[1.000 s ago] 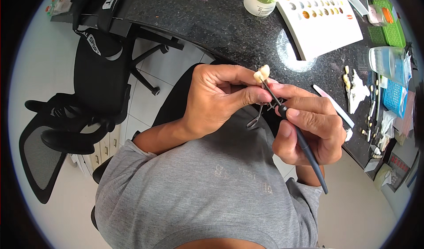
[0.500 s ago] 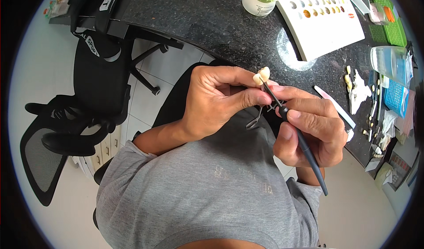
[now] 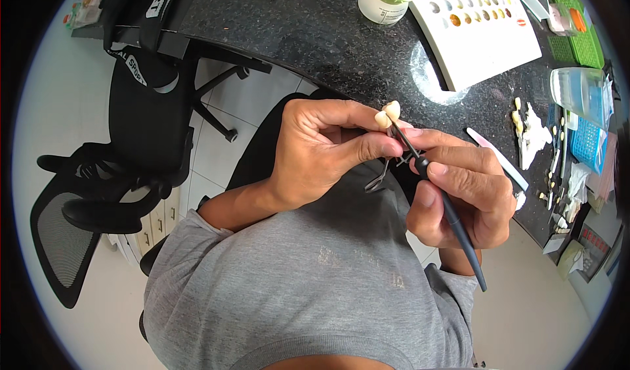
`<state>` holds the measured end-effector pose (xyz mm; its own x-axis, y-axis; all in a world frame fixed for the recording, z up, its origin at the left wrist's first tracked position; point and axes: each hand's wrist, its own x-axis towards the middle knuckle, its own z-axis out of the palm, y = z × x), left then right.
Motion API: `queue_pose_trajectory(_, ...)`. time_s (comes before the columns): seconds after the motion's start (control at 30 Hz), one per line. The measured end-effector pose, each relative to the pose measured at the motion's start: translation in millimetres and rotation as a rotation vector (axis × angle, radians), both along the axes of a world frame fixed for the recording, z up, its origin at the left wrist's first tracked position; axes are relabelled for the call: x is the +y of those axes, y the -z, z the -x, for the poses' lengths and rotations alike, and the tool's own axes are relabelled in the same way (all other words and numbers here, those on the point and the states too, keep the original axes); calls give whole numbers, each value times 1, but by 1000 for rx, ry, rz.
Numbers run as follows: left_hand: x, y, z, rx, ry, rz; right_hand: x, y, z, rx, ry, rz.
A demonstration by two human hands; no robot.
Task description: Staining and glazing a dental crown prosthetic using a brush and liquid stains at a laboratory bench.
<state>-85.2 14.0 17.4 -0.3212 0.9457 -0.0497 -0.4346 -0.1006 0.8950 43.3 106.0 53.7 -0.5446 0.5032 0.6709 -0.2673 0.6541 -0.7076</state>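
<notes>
My left hand (image 3: 312, 153) is closed, with thumb and index finger pinching a thin metal forceps-like holder; its looped handle (image 3: 375, 184) hangs below the fingers. Just beyond those fingertips sit cream-coloured dental crowns (image 3: 392, 111), one larger and one smaller, side by side. Most of the holder is hidden behind my fingers. My right hand (image 3: 469, 186) grips a slim dark-handled dental brush or modelling tool (image 3: 462, 239) like a pen. Its thin dark end reaches up to the crowns and appears to touch the larger one. The fingertips of both hands are close together.
On the black speckled bench (image 3: 289, 29) stand a white jar with a green lid (image 3: 384, 2) and a white palette with coloured wells (image 3: 492, 48). A file-like strip (image 3: 497, 158), crumpled tissue (image 3: 535, 134) and clear container (image 3: 577, 94) lie right. A black chair (image 3: 144, 107) stands left.
The tool's tip has shifted slightly on the crowns, and the crowns have turned a little. Both hands stay in nearly the same place.
</notes>
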Motion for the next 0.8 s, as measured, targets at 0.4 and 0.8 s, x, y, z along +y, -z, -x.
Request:
queue_pose_trajectory(0.4, 0, -1, 0, 3, 0, -5, -1, -6, -12, -192, -128, -1)
queue_pose_trajectory(0.8, 1, -1, 0, -17, -7, -7, -1, -5, -10, -181, -116, -6)
